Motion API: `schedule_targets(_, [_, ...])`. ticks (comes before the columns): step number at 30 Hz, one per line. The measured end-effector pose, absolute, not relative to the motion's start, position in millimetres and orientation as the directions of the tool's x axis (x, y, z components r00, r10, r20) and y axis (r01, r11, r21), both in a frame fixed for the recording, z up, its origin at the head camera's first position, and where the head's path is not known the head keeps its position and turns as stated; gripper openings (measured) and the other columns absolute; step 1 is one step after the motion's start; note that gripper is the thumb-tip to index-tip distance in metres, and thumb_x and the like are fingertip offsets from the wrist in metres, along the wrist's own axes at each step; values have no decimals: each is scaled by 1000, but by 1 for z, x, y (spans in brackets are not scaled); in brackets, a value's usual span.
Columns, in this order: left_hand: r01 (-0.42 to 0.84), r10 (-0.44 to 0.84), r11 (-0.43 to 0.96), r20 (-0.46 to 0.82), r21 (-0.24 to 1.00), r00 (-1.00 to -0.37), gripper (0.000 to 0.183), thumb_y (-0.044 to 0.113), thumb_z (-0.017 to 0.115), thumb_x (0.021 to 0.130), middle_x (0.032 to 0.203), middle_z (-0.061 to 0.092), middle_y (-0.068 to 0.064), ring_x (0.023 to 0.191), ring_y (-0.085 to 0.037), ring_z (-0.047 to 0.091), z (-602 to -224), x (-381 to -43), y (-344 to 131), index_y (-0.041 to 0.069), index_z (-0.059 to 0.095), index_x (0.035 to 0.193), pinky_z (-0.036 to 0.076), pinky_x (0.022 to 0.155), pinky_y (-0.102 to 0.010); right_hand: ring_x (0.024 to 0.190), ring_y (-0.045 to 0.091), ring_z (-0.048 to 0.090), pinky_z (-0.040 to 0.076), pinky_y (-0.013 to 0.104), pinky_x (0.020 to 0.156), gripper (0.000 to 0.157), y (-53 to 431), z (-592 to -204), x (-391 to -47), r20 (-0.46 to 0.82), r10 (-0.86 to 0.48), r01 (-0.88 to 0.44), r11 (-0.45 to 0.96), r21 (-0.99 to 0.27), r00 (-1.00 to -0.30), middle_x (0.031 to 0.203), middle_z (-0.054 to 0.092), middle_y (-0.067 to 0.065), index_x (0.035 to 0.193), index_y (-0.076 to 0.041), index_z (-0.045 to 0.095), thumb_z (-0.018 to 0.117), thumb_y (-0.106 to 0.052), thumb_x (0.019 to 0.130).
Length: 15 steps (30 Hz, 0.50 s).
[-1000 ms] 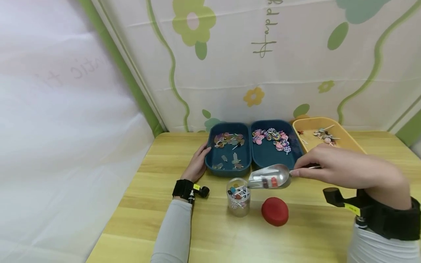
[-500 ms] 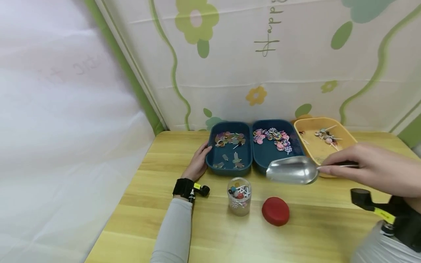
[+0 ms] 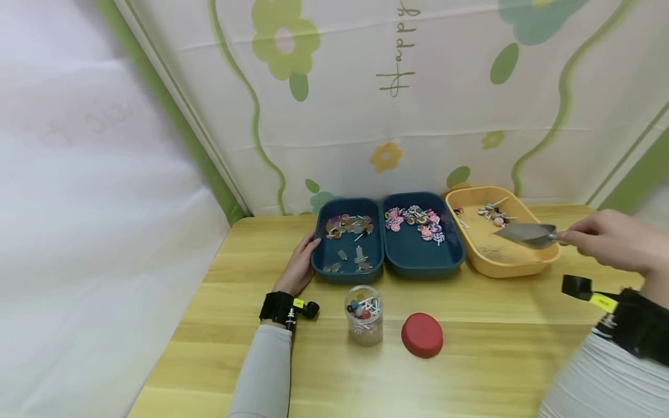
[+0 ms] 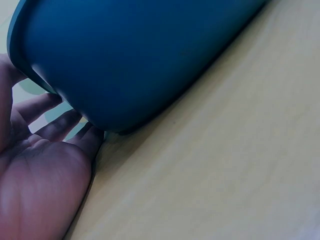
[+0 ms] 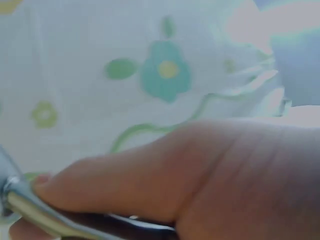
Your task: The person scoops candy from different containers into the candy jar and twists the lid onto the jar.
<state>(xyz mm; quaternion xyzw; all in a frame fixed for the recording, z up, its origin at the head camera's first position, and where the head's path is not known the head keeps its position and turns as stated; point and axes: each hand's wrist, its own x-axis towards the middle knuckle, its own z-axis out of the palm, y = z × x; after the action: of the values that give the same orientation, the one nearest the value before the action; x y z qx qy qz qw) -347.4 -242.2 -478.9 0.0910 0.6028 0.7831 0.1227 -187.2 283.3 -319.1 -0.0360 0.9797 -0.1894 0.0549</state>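
My right hand (image 3: 619,239) grips the handle of a metal scoop (image 3: 528,233), whose bowl hangs over the front right of the yellow tray (image 3: 502,269). Whether anything lies in the scoop cannot be made out. In the right wrist view the thumb (image 5: 100,182) lies along the scoop's handle. My left hand (image 3: 297,268) rests against the left side of the leftmost blue tray (image 3: 347,277). Its extended fingers (image 4: 59,125) touch the outer wall in the left wrist view. A clear jar (image 3: 367,335) without its lid holds small lollipop-like pieces.
A red round lid (image 3: 422,335) lies on the wooden table (image 3: 470,371) right of the jar. A second blue tray (image 3: 424,270), between the other trays, holds swirled lollipop charms. Several small pieces lie in the outer trays. A patterned curtain (image 3: 345,116) hangs behind.
The right hand has carried the scoop from above the jar rightward to the yellow tray. Red pieces seen in the scoop earlier are gone from it. The left hand stays at the blue tray.
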Motion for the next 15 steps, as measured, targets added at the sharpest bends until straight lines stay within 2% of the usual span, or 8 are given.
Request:
schedule_targets(3, [-78, 297, -238, -4, 968, -955, 51, 25, 42, 113, 166, 29, -8, 149, -24, 34, -482, -345, -245, 18, 30, 162, 27, 122, -45, 45, 8, 34, 36, 28, 47, 34, 281, -329, -208, -213, -165, -49, 886, -462, -963, 56, 39, -4, 88, -4, 72, 49, -20, 108])
schedule_targets(5, [-76, 298, -235, -3, 969, -955, 51, 26, 42, 113, 166, 29, -8, 149, -24, 34, -483, -344, -247, 17, 29, 162, 27, 122, -46, 46, 7, 33, 34, 25, 45, 30, 274, -335, -220, -264, -202, -48, 870, -492, -943, 56, 39, -5, 85, -7, 71, 53, -20, 105])
schedule_targets(9, [-73, 298, -232, -1, 970, -955, 52, 26, 42, 113, 166, 29, -9, 149, -25, 34, -484, -342, -248, 17, 29, 162, 27, 122, -47, 48, 8, 33, 33, 25, 46, 27, 258, -346, -243, -311, -229, -31, 846, -532, -922, 56, 39, -6, 86, -4, 71, 56, -20, 102])
schedule_targets(13, [-80, 298, -236, -7, 969, -955, 53, 26, 42, 113, 165, 30, -8, 148, -25, 35, -484, -341, -248, 17, 28, 163, 28, 121, -47, 48, 9, 32, 33, 27, 48, 30, 251, -364, -264, -300, -204, 8, 816, -578, -932, 56, 38, -5, 96, 7, 68, 49, -15, 104])
schedule_targets(15, [-82, 299, -240, -7, 967, -954, 52, 26, 42, 113, 165, 31, -9, 148, -25, 35, -484, -341, -248, 17, 28, 163, 28, 121, -47, 48, 9, 32, 33, 28, 49, 32, 250, -375, -273, -288, -180, 27, 806, -592, -940, 57, 37, -5, 93, 6, 65, 44, -15, 106])
